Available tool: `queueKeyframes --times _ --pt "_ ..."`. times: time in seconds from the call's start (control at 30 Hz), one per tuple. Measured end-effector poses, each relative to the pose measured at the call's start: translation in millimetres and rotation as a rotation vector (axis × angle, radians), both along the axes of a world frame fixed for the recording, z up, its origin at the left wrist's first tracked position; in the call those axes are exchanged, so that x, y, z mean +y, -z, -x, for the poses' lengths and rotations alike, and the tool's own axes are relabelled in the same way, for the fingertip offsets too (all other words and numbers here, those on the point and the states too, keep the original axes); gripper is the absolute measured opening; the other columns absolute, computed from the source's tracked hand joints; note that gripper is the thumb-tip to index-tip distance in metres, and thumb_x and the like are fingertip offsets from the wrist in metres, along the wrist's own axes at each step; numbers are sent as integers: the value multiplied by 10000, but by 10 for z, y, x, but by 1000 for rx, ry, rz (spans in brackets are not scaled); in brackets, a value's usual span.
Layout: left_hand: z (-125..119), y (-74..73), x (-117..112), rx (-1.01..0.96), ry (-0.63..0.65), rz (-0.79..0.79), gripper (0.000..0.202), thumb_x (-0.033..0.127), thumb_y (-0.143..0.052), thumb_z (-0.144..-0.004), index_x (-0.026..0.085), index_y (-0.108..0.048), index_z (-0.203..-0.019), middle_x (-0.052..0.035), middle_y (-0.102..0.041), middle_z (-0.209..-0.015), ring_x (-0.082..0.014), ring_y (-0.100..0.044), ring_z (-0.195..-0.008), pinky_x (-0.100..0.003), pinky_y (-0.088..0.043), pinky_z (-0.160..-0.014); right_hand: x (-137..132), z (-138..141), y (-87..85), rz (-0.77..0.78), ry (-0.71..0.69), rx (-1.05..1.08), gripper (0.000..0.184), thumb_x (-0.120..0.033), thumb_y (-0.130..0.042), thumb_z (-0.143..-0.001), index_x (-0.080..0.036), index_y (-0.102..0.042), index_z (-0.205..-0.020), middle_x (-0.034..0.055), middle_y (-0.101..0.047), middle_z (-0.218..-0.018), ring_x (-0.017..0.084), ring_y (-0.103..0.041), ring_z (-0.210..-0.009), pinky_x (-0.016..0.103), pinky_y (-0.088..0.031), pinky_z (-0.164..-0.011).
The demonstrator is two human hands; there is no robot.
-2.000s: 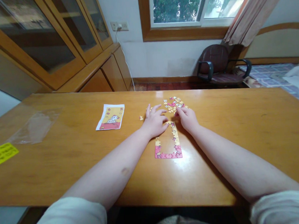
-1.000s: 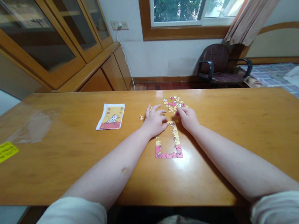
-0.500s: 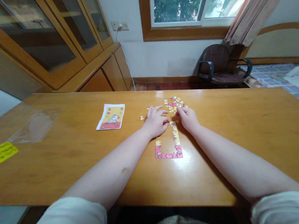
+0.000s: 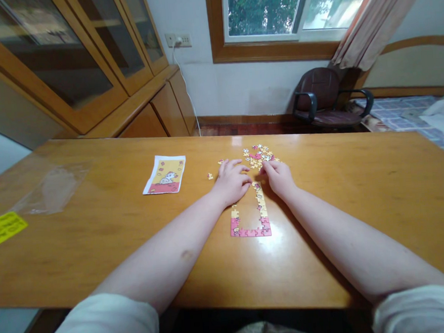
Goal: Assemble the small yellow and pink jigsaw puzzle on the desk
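Observation:
Joined puzzle pieces form a pink bottom edge with two sides, the right side yellow above and longer than the left. My left hand rests over the upper left of this frame, fingers spread, its thumb by the top of the right side. Across from it, my right hand has thumb and forefinger pinched together just in front of a pile of loose puzzle pieces; what the pinch holds is too small to make out. A single loose yellow piece lies left of my left hand, with another partly behind its fingers.
A picture sheet with a white animal on yellow and pink lies to the left. Farther left are a clear plastic bag and a yellow label. Beyond the wooden table stand a cabinet and an armchair.
Both hands stay almost where they were, with the right one still pinched near the pile. The whole view has shifted very slightly; the puzzle frame looks the same.

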State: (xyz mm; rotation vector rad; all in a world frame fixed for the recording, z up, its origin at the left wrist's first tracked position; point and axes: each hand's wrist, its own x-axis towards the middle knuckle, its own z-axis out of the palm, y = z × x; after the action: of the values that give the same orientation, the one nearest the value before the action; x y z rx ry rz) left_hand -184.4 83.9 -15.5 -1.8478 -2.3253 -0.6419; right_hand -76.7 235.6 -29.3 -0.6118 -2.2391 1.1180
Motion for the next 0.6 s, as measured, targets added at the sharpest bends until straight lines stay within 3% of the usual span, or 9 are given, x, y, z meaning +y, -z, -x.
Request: queueKeyframes --times 0.1,0.2,0.33,0.43,0.6 --pt "83 -48 -42 9 -74 -56 180 279 -548 -864 278 -726 -880 -5 -664 -1131 -246 -457 -1214 -491 -240 -1104 -5 -5 -3 16 4 -2 422 -409 -429 -866 -193 -617 -557 12 -609 -580 174 -568 -641 278 -391 -655" --pt "313 -123 -148 -31 -329 -97 245 279 -466 -902 253 -696 -981 -33 -671 -1096 -228 -535 -1084 -424 -354 -1007 -9 -5 -8 28 19 -2 418 -410 -429 -862 -196 -613 -553 12 -611 -578 179 -569 -648 281 -395 -659" --pt "663 -171 -298 -47 -574 26 282 262 -450 -886 254 -688 -1038 -51 -669 -1111 -272 -547 -1043 -427 -398 -927 -9 0 -16 25 30 -5 421 -424 -438 -855 -198 -609 -543 11 -610 -572 176 -562 -639 279 -400 -658" --pt "755 -137 -323 -20 -544 128 319 268 -441 -886 275 -686 -1090 -59 -657 -1133 -295 -528 -1053 -444 -389 -920 -7 4 -15 23 27 -4 420 -422 -435 -852 -197 -609 -542 11 -608 -569 174 -562 -637 275 -398 -652" --pt "679 -53 -265 54 -426 179 358 275 -423 -895 319 -666 -1154 -45 -636 -1157 -275 -489 -1093 -440 -325 -992 -4 4 -5 28 19 4 419 -412 -432 -855 -196 -607 -540 9 -602 -565 173 -564 -636 275 -393 -654"
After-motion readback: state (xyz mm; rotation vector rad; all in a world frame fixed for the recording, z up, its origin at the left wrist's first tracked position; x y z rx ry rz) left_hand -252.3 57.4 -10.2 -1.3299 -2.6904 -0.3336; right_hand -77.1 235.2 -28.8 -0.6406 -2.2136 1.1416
